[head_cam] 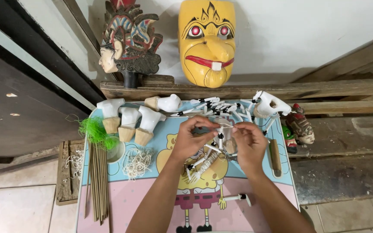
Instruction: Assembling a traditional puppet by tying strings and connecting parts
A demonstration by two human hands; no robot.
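1. Above the middle of the small cartoon-printed surface (121, 203), a thin white stick piece with black bands (219, 137) is pinched between both hands, apparently so that its ends can be worked.
2. It is gripped from the left by the left hand (191, 140), fingers curled shut on it.
3. The other end is nipped by the right hand (250, 144).
4. More white black-tipped sticks (216, 105) are heaped behind, within reach.
5. White carved wooden puppet heads (128, 121), a green fibre tuft (95, 131) and thin brown rods (98, 181) are lined up at the left.
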